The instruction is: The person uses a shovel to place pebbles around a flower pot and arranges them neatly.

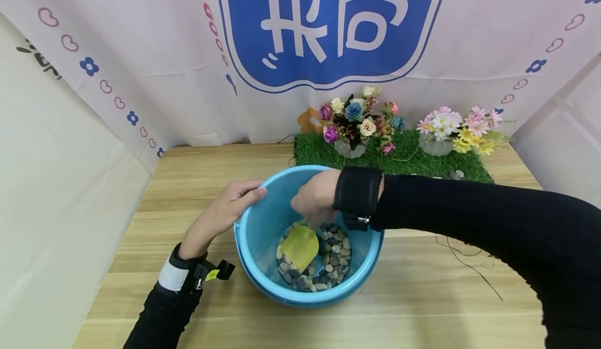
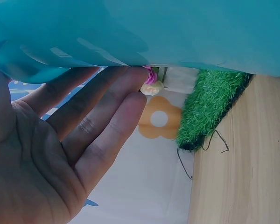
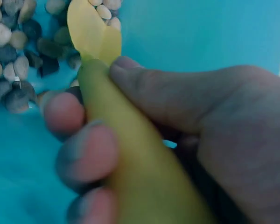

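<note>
A blue bucket (image 1: 253,234) stands on the wooden table, with grey, white and brown pebbles (image 1: 335,255) over its bottom. My left hand (image 1: 232,203) holds the bucket's left rim, thumb at the edge and fingers (image 2: 100,126) along the outer wall. Inside the bucket, my right hand (image 1: 316,195) grips the thick handle (image 3: 130,154) of a yellow shovel, fingers curled round it and thumb along it. The shovel's flat yellow blade (image 1: 300,247) lies over the pebbles. How far it goes in among them cannot be told.
Behind the bucket lies a green turf mat (image 1: 310,148). On it stand a vase of mixed roses (image 1: 354,119) and a vase of pink, white and yellow flowers (image 1: 460,127). Thin dark strands (image 1: 474,271) lie on the table (image 1: 422,297) at right. A printed cloth (image 1: 188,88) hangs behind.
</note>
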The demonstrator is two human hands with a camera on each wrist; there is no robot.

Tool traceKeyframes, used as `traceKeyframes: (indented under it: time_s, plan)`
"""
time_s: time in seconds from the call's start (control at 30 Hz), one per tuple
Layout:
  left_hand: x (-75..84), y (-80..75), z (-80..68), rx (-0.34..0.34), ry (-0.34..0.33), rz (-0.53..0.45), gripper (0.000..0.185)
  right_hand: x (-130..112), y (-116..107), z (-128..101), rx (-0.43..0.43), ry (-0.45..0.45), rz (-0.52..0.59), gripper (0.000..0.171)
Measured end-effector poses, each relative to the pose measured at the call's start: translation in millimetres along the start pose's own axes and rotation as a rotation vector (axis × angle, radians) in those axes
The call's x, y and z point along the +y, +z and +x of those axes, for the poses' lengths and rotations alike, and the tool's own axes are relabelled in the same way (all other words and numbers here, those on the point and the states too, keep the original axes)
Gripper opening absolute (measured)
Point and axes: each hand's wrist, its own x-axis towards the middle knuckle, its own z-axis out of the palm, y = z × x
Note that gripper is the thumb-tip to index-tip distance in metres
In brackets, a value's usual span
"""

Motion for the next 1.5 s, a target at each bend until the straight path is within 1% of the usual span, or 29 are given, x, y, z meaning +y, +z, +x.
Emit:
traceKeyframes:
  time_s: [0.1, 0.3, 0.33, 0.43, 0.53, 0.57, 0.67, 0.87, 1.13, 1.23, 1.5]
  plan:
    - [-0.2, 0.1, -0.3, 0.003, -0.001, 0.002, 0.031, 0, 4, 4, -0.024, -0.036, -0.012, 0.018]
    - [0.3, 0.5, -0.7, -0.001, 0.004, -0.011, 0.030, 5, 4, 3, -0.032, -0.099, -0.004, 0.033]
    - [0.3, 0.6, -0.8, -0.002, 0.004, -0.012, 0.030, 9, 5, 7, -0.023, -0.122, 0.002, 0.036]
    - [1.0, 0.7, -0.8, 0.000, 0.001, -0.013, 0.030, 11, 3, 5, -0.013, -0.155, 0.012, 0.044]
    - [0.9, 0.7, -0.8, 0.001, -0.004, -0.011, 0.031, 12, 3, 6, 0.003, -0.179, 0.010, 0.048]
    - [1.2, 0.6, -0.8, 0.000, -0.005, -0.013, 0.031, 9, 1, 2, 0.000, -0.171, 0.008, 0.048]
    - [1.2, 0.6, -0.8, -0.001, -0.005, -0.016, 0.031, 10, 1, 3, 0.003, -0.181, 0.005, 0.048]
    - [1.3, 0.3, -1.2, -0.004, -0.005, -0.025, 0.032, 13, 2, 5, -0.012, -0.204, 0.040, 0.048]
    - [1.3, 0.0, -1.2, -0.004, -0.008, -0.020, 0.032, 17, 2, 4, -0.023, -0.268, 0.081, 0.046]
    - [1.4, 0.7, -1.0, -0.004, -0.002, -0.024, 0.032, 22, 0, 0, -0.035, -0.290, 0.110, 0.046]
    - [1.0, 1.7, -1.2, 0.001, -0.001, -0.022, 0.033, 25, -3, -9, -0.059, -0.361, 0.130, 0.042]
